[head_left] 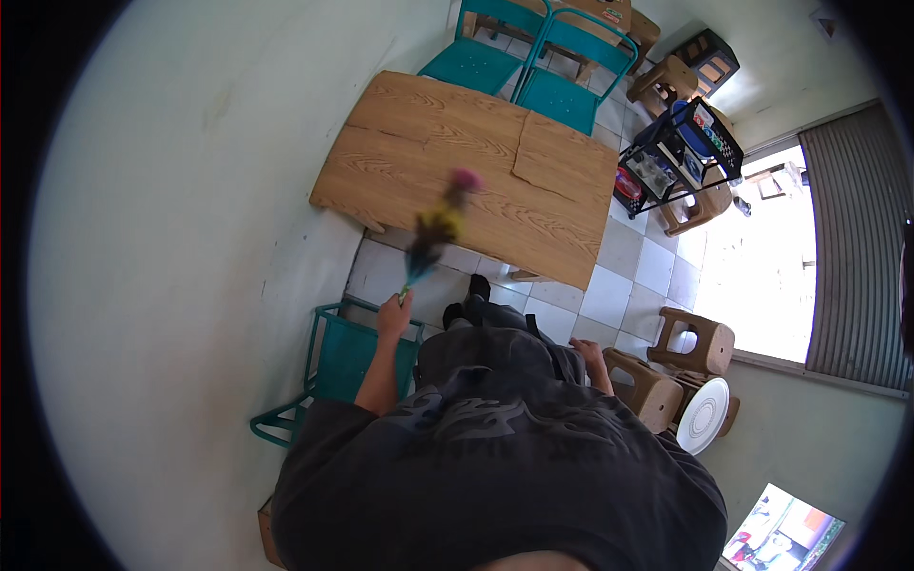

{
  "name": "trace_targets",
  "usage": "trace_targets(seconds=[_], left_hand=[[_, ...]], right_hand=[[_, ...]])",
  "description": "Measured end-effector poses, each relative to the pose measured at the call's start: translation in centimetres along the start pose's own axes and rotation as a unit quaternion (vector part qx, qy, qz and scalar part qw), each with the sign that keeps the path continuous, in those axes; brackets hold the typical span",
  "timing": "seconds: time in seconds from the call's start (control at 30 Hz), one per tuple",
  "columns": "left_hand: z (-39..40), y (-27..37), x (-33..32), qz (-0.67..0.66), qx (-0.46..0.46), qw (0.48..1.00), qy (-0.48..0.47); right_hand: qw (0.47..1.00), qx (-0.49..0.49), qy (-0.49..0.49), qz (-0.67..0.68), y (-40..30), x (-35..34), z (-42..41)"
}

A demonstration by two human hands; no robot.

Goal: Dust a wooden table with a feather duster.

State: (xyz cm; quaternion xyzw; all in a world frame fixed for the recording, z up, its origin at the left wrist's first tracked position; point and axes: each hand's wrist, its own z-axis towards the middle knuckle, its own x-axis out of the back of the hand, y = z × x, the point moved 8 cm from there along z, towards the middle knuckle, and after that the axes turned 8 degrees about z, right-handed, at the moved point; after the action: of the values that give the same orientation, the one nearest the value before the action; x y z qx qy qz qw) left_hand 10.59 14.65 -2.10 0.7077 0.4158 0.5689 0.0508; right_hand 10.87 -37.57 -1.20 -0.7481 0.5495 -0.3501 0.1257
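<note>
My left hand point(394, 315) is closed around the handle of a multicoloured duster point(437, 225), whose pink, yellow, dark and blue head looks blurred. The duster reaches up and to the right, over the near edge of a wood-grain table point(471, 157). At my right side, by the hip, my right hand point(588, 350) hangs low with its fingers partly curled; whether it holds anything cannot be made out.
A teal metal chair point(345, 357) stands at my left beside the wall, and two teal chairs point(475, 64) are beyond the table. Brown plastic stools point(692, 341) and a black rolling cart point(675, 160) stand at the right, near a bright doorway point(760, 264).
</note>
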Motion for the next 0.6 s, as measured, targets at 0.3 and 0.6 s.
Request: trace_targets(seconds=[0.3, 0.6], left_hand=[[-0.3, 0.9, -3.2, 0.002, -0.039, 0.998, -0.041], [1.8, 0.0, -0.7, -0.074, 0.068, 0.994, 0.046]], right_hand=[[0.997, -0.033, -0.007, 0.073, 1.0, -0.9, 0.1], [1.000, -0.021, 0.015, 0.014, 1.7, 0.6, -1.3]])
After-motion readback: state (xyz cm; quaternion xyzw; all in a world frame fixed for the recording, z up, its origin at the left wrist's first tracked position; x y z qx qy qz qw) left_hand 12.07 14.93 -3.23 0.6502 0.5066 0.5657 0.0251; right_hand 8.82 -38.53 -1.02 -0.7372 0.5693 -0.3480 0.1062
